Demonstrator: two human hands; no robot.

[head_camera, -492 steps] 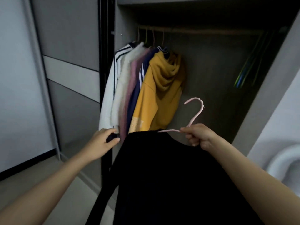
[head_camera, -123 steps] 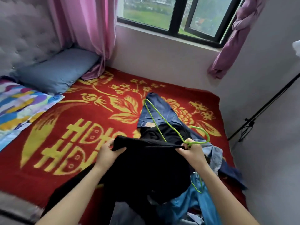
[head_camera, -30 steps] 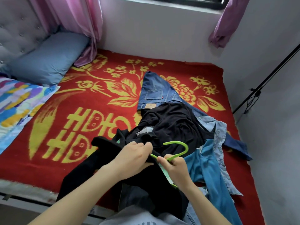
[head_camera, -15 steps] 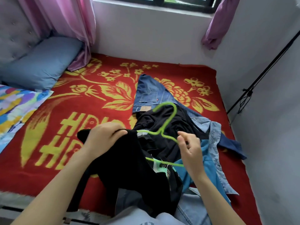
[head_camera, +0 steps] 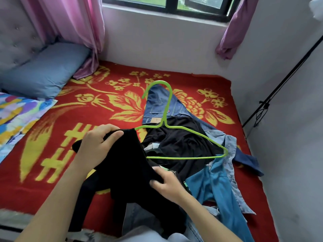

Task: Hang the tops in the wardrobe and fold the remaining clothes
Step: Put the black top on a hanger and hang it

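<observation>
A black top (head_camera: 125, 165) hangs over the near edge of the bed. A green wire hanger (head_camera: 185, 130) has its left shoulder inside the top; its hook stands up and its right shoulder sticks out bare. My left hand (head_camera: 97, 145) grips the top's fabric at the hanger's left end. My right hand (head_camera: 167, 185) grips the black fabric lower down. Behind lie blue jeans (head_camera: 162, 105), another black garment (head_camera: 180, 144) and a blue denim shirt (head_camera: 218, 182).
The clothes lie on a red and yellow blanket (head_camera: 73, 123). A blue pillow (head_camera: 45, 69) and a multicoloured sheet (head_camera: 15, 112) are at the left. Pink curtains (head_camera: 70, 27) hang by the window. A black stand (head_camera: 279, 88) leans along the right wall.
The hanger's hook has swung upright and its left end has gone inside the black top. My right hand has dropped from the hanger to the fabric below it.
</observation>
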